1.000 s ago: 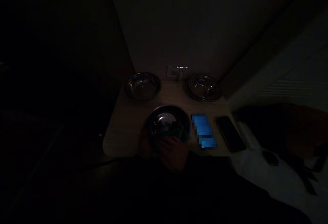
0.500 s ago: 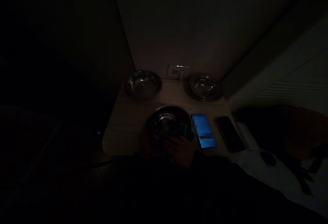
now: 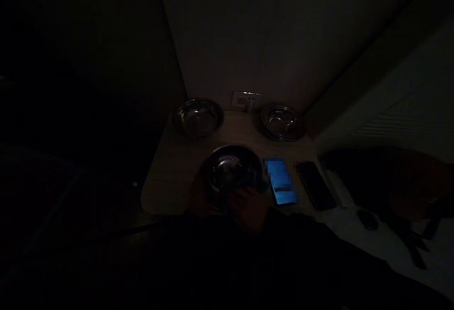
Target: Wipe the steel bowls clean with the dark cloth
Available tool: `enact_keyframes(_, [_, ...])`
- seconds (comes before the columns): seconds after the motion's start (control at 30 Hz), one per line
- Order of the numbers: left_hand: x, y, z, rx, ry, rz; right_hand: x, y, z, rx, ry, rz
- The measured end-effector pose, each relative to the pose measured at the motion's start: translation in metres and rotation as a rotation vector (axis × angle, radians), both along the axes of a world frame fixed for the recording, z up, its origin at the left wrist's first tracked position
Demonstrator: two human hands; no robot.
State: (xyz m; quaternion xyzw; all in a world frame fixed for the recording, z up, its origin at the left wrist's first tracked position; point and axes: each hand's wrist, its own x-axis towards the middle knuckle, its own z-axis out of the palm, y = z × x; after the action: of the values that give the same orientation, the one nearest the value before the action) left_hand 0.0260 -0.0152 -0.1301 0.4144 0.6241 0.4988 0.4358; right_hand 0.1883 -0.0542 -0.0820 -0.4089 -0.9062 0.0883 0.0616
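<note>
In the dim light a shiny metal bowl [image 3: 227,161] sits at the front of a small wooden table [image 3: 163,177]. My left hand [image 3: 199,197] grips the bowl's left rim, its fingers barely visible in the dark. Over the bowl's near right side, my right hand [image 3: 248,206] has its fingers curled on a dark bluish cloth [image 3: 261,183], which lies against the inside of the bowl. Shadow hides most of the cloth and the near rim.
A metal bowl [image 3: 198,118] stands at the back left, and stacked metal bowls [image 3: 283,122] at the back right. A lit phone [image 3: 281,180] and a dark phone [image 3: 317,185] lie on the right. Behind is a wall socket [image 3: 247,99] with a plug.
My right hand and the cloth have shifted slightly within the bowl. The left hand stays at the left rim, and the view has moved a little.
</note>
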Motion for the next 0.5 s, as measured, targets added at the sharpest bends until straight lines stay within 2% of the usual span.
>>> enact_keyframes(0.13, [-0.002, 0.002, 0.004, -0.025, 0.005, 0.041, -0.027, 0.001, -0.01, 0.059, 0.105, -0.056])
enact_keyframes(0.37, [0.003, 0.004, 0.02, 0.017, -0.014, -0.003, -0.006, 0.0, 0.0, 0.013, -0.032, -0.024])
enact_keyframes(0.5, [0.002, 0.005, 0.018, 0.02, 0.0, 0.035, -0.021, 0.006, -0.002, 0.068, 0.047, -0.018])
